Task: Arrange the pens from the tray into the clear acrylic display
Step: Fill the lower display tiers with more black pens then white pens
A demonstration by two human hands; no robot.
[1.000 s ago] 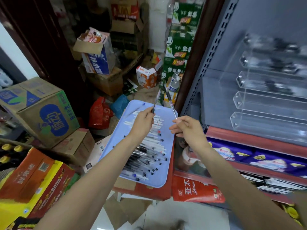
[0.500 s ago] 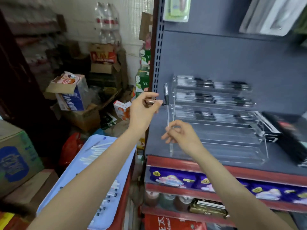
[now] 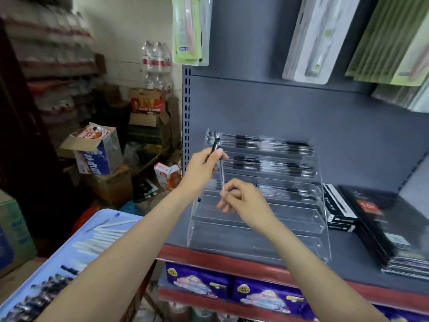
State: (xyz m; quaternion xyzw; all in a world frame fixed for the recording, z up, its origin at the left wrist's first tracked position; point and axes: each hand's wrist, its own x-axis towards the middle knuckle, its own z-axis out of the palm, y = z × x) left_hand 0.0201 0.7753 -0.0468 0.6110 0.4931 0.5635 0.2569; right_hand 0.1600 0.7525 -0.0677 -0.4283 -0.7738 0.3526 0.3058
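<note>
A clear acrylic display (image 3: 255, 219) with stepped troughs stands on the grey shelf. Its upper three rows hold black-capped pens (image 3: 267, 145); the lower rows look bare. My left hand (image 3: 204, 163) pinches a dark pen (image 3: 215, 145) at the display's upper left corner. Just below, my right hand (image 3: 241, 201) grips a clear-barrelled pen (image 3: 221, 175) that points upward in front of the display. The blue tray (image 3: 69, 247) with several pens lies at the lower left, partly hidden by my left forearm.
Black notebooks (image 3: 390, 231) and a black box (image 3: 339, 210) lie on the grey shelf (image 3: 290, 112) right of the display. Packaged goods hang above. Purple packets (image 3: 255, 293) fill the shelf below. Cardboard boxes (image 3: 97, 154) and bottled water crowd the floor at left.
The view swung from the tray up to the shelf. Both hands carried their pens from above the tray to the display's left side; the left hand's pen now tilts upward.
</note>
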